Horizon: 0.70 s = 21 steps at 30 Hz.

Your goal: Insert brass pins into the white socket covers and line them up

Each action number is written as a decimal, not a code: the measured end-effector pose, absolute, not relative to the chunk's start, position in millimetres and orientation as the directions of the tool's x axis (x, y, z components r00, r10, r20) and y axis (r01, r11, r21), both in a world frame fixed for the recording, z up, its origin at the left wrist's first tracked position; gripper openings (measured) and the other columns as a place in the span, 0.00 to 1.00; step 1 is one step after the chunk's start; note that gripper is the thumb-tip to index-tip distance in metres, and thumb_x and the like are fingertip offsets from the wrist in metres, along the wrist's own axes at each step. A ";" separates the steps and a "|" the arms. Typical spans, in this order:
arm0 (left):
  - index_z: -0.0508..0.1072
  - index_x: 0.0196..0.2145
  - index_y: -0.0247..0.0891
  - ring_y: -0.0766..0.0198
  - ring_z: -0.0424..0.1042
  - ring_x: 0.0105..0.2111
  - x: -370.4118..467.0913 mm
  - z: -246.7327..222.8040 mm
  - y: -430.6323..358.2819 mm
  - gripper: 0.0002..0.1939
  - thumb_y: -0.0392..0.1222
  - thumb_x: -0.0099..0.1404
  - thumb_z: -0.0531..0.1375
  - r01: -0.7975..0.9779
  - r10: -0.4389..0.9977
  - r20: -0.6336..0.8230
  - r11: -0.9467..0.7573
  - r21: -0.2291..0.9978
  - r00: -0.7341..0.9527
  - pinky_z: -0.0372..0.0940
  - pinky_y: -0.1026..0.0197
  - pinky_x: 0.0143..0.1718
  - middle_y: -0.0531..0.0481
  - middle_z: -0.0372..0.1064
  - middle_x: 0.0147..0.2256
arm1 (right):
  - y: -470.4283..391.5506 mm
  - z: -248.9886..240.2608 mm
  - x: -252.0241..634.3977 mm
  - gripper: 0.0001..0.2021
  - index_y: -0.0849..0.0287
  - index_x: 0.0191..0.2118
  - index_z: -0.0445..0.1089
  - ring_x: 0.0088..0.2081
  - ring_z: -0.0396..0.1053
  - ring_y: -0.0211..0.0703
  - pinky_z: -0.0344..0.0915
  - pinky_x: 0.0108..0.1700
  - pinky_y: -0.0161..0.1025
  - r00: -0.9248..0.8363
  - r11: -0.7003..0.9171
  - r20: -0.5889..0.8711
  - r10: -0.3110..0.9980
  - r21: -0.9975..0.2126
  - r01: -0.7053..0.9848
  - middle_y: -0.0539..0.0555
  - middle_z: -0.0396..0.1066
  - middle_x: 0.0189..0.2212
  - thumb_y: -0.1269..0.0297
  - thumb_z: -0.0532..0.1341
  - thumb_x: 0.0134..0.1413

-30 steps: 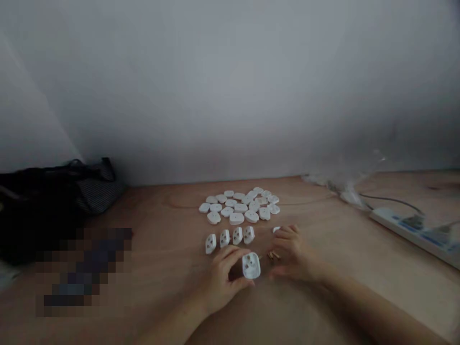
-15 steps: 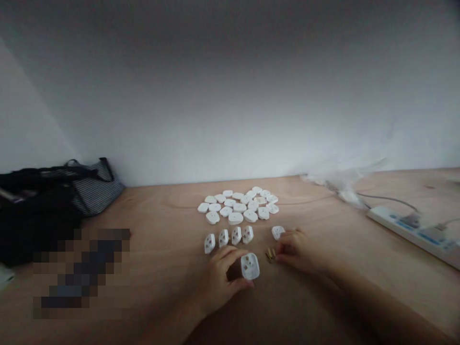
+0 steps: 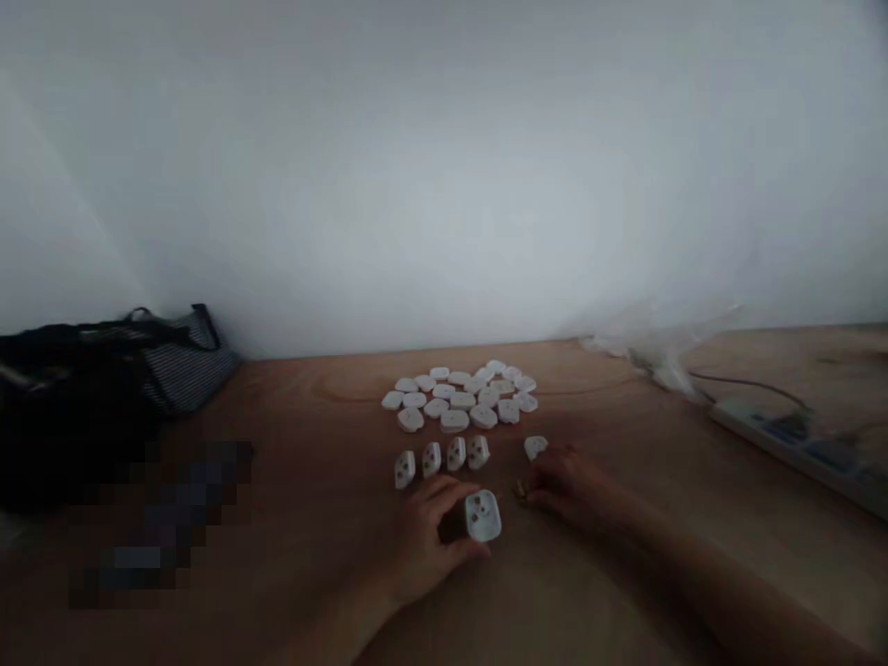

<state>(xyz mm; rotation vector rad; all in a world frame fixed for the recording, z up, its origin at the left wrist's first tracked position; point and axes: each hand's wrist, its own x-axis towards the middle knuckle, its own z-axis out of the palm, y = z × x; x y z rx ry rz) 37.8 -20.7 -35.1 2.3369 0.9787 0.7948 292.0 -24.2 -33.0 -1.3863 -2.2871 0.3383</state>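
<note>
Between the thumb and fingers of my left hand (image 3: pixel 426 536) is a white plug housing (image 3: pixel 484 516), its open side with several small holes or fittings facing me. My right hand (image 3: pixel 565 481) is closed at the small brass pins (image 3: pixel 521 489) on the table, its fingertips over part of them. Just behind those fingers lies another white plug piece (image 3: pixel 536 448), partly covered by the hand. Beyond my left hand, several plug housings with pins inside stand on edge in a row (image 3: pixel 456 453).
Farther back, many white plug pieces (image 3: pixel 462 400) lie in a cluster. A power strip (image 3: pixel 797 453) with cables and a clear plastic bag (image 3: pixel 659 356) are at the right. A black bag (image 3: pixel 83 416) and a blurred-out dark object (image 3: pixel 166 518) are at the left.
My right hand has shifted slightly left, its fingers covering more of the brass pins. My left hand holds the plug housing almost still. The picture has darkened over the table.
</note>
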 end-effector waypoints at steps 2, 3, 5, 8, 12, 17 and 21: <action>0.71 0.47 0.41 0.55 0.68 0.43 37.3 -35.0 -21.1 0.27 0.52 0.50 0.67 0.472 0.752 0.315 -0.624 0.623 0.579 0.63 0.56 0.46 0.46 0.68 0.43 | -25.6 -31.8 291.5 0.03 0.58 0.28 0.69 0.31 0.67 0.41 0.60 0.36 0.38 -0.374 0.457 0.261 0.890 -0.494 0.740 0.50 0.71 0.27 0.68 0.60 0.50; 0.70 0.47 0.41 0.55 0.68 0.43 37.2 -35.2 -21.3 0.27 0.52 0.50 0.68 0.468 0.752 0.318 -0.624 0.625 0.578 0.63 0.56 0.45 0.46 0.68 0.42 | -26.6 -31.1 290.9 0.03 0.59 0.29 0.69 0.31 0.67 0.40 0.61 0.35 0.37 -0.368 0.450 0.260 0.893 -0.546 0.707 0.51 0.71 0.27 0.68 0.58 0.52; 0.71 0.47 0.40 0.55 0.67 0.43 37.3 -35.9 -21.4 0.27 0.51 0.50 0.68 0.462 0.748 0.329 -0.630 0.625 0.576 0.63 0.56 0.45 0.46 0.68 0.42 | -28.9 -30.2 288.2 0.05 0.59 0.30 0.68 0.28 0.66 0.38 0.61 0.31 0.34 -0.356 0.430 0.252 0.900 -0.644 0.633 0.50 0.71 0.26 0.66 0.57 0.53; 0.71 0.47 0.40 0.55 0.67 0.43 37.8 -36.9 -21.3 0.27 0.50 0.50 0.68 0.456 0.746 0.337 -0.634 0.625 0.575 0.63 0.56 0.45 0.46 0.68 0.42 | -32.0 -32.4 281.2 0.06 0.59 0.28 0.68 0.26 0.65 0.37 0.61 0.27 0.33 -0.334 0.395 0.239 0.912 -0.728 0.560 0.49 0.70 0.23 0.64 0.58 0.52; 0.70 0.46 0.41 0.55 0.67 0.43 38.5 -37.4 -21.5 0.26 0.49 0.51 0.68 0.440 0.744 0.350 -0.636 0.634 0.569 0.63 0.56 0.45 0.46 0.68 0.42 | -32.6 -40.5 270.9 0.09 0.60 0.35 0.69 0.27 0.68 0.38 0.64 0.28 0.34 -0.259 0.358 0.270 0.927 -0.842 0.404 0.49 0.72 0.25 0.63 0.62 0.48; 0.71 0.46 0.42 0.54 0.67 0.43 39.0 -39.1 -21.5 0.25 0.47 0.49 0.69 0.461 0.756 0.360 -0.630 0.625 0.547 0.63 0.55 0.45 0.47 0.68 0.42 | -35.3 -38.2 263.9 0.10 0.60 0.32 0.73 0.27 0.70 0.40 0.66 0.30 0.36 -0.229 0.346 0.279 0.933 -0.870 0.351 0.52 0.74 0.25 0.58 0.64 0.48; 0.70 0.46 0.42 0.54 0.67 0.44 40.1 -38.5 -21.5 0.25 0.48 0.50 0.68 0.468 0.762 0.347 -0.622 0.628 0.548 0.63 0.54 0.46 0.46 0.68 0.43 | -43.0 -27.5 258.0 0.07 0.57 0.33 0.75 0.31 0.71 0.41 0.68 0.33 0.37 -0.338 0.474 0.356 0.871 -0.791 0.387 0.52 0.75 0.29 0.61 0.60 0.53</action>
